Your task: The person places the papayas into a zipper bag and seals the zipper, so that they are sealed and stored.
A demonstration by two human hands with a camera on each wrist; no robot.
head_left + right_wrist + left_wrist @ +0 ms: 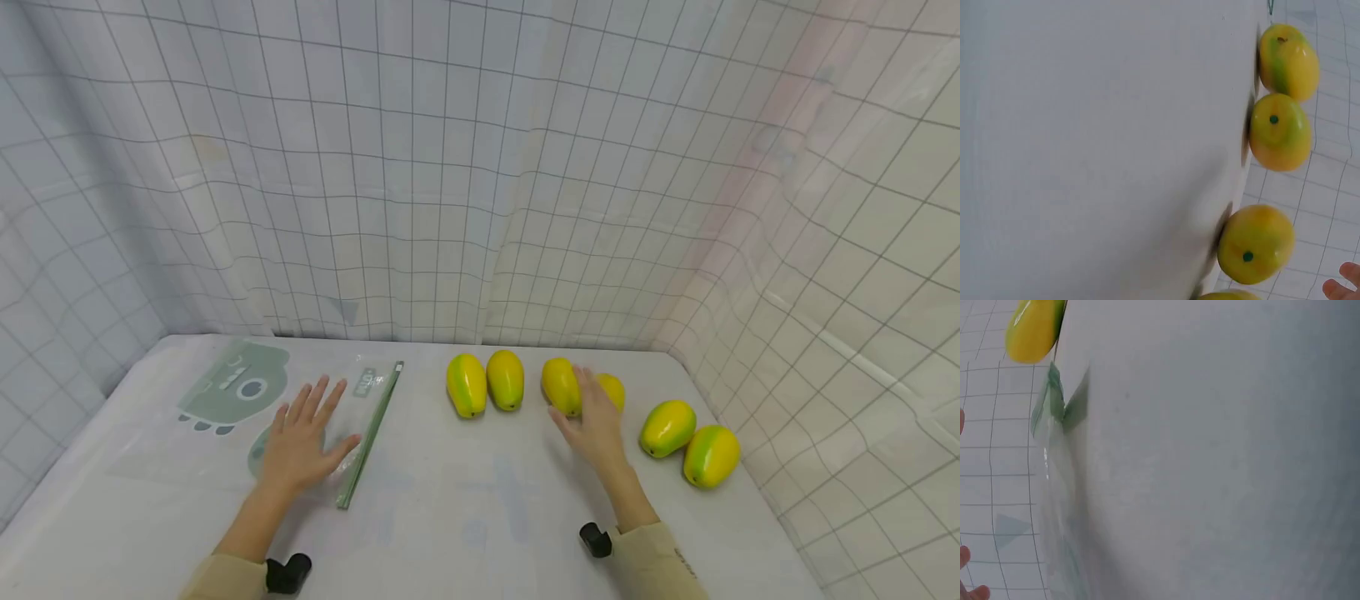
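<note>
My left hand (300,450) is spread over the right part of a clear plastic zip bag (238,385) with a green cartoon print and a green slider strip (371,442). My right hand (597,427), fingers extended and thumb apart, overlaps two yellow-green oval fruits, a left one (558,385) and a partly hidden right one (615,390). Neither hand holds anything. From the left wrist, the bag's raised edge (1050,444) shows; only fingertips (979,592) enter that view. The right wrist view has a fruit (1257,244) near my fingertips (1338,289).
Two more fruits (467,387) lie side by side at the back middle of the white table (450,500). Another pair (711,457) sits at the right edge. Gridded white curtains (420,208) enclose the back and both sides.
</note>
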